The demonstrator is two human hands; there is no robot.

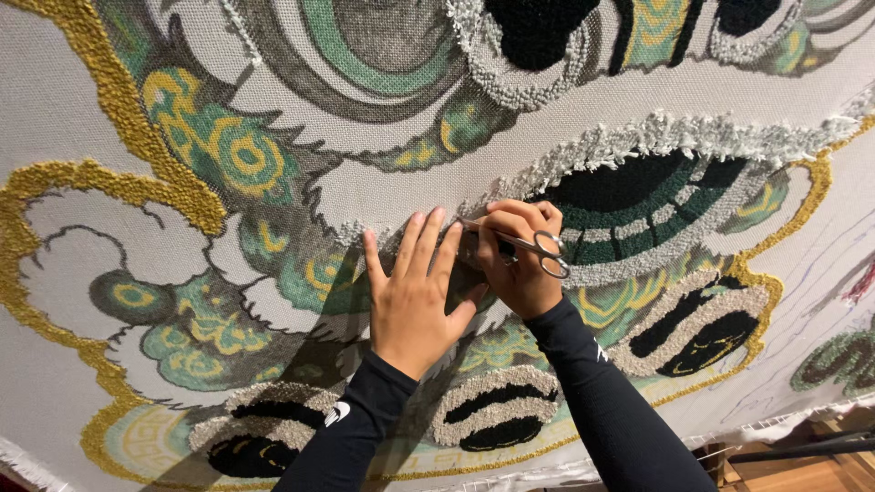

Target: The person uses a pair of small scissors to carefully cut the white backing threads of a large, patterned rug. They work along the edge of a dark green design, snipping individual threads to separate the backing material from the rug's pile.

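Note:
A large stretched canvas (365, 182) fills the view, printed with green, yellow and grey swirls and partly tufted with gold, grey and black yarn. My left hand (415, 292) lies flat on the cloth, fingers together and pointing up. Just to its right, my right hand (519, 264) grips a small pair of metal scissors (524, 244). Its blades point left toward a strip of grey tufted yarn (401, 232) by my left fingertips. Both arms wear black sleeves.
A shaggy pale-grey tufted band (684, 137) runs across the upper right. Gold tufted outline (118, 182) curves down the left side. The canvas's lower edge (784, 424) hangs at the bottom right, with wooden floor (802, 469) behind it.

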